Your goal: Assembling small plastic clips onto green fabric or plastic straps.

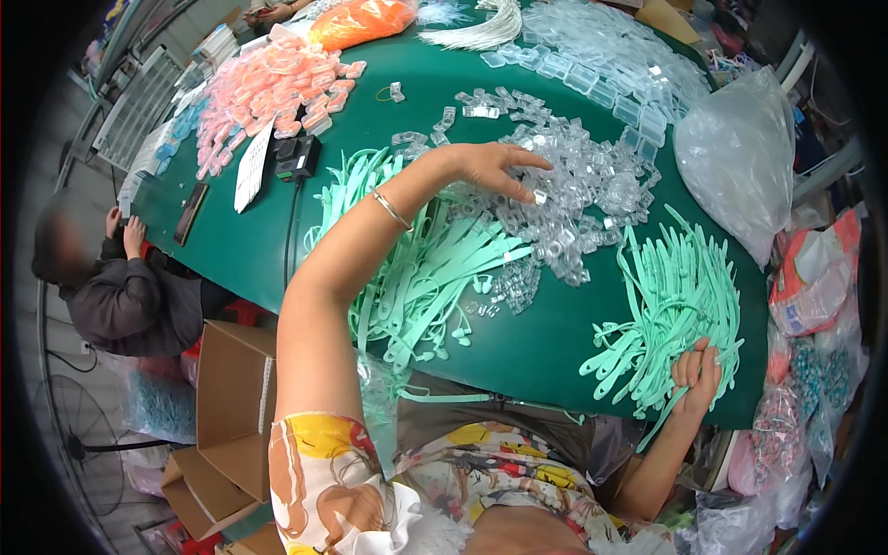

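My left hand (504,172) reaches across the table over a heap of small clear plastic clips (592,166). Its fingers are spread and hold nothing that I can see. Beneath my left forearm lies a pile of mint-green rubber straps (435,268) with rounded, holed ends. At the right, my right hand (697,377) curls its fingers at the lower edge of a second bundle of mint-green straps (680,296), with a strap in its grasp. Another mint-green strap (449,398) lies along the table's near edge by my lap.
On the green table (388,116) are pink plastic cases (268,92), an orange bag (363,23), clear boxes (592,88) and a small black device (296,157) with a cable. A plastic bag (740,157) stands right. A person (129,277) sits left, near cardboard boxes (236,398).
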A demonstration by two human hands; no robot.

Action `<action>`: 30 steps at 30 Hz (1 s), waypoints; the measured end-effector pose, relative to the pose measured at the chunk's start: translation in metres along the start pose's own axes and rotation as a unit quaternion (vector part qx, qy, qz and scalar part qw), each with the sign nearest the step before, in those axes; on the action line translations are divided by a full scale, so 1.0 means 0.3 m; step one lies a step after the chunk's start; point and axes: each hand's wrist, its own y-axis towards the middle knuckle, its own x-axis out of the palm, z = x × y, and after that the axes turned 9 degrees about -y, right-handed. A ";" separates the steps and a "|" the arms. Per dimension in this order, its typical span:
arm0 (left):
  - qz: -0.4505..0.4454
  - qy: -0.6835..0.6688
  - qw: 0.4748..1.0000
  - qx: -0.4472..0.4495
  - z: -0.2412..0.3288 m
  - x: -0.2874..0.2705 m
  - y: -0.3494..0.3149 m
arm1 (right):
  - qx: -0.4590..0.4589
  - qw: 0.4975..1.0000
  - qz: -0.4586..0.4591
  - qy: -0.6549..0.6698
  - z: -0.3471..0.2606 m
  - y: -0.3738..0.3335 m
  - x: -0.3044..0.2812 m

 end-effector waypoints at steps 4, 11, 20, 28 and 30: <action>0.223 -0.082 0.967 -0.091 -0.119 -0.138 -0.018 | -0.013 1.000 0.008 -0.011 0.004 -0.006 0.021; 0.430 0.273 0.786 -0.350 -0.419 -0.243 -0.114 | -0.033 0.999 0.021 -0.035 0.030 0.013 0.039; 0.311 0.102 0.932 -0.157 -0.235 -0.144 0.030 | -0.038 0.998 0.037 -0.042 0.022 0.001 0.040; 0.321 0.086 0.889 -0.316 -0.227 -0.157 0.214 | -0.029 0.999 0.026 -0.020 0.035 -0.007 0.025; 0.282 0.093 0.907 -0.298 -0.218 -0.113 0.260 | -0.028 0.999 0.036 -0.025 0.028 0.004 0.038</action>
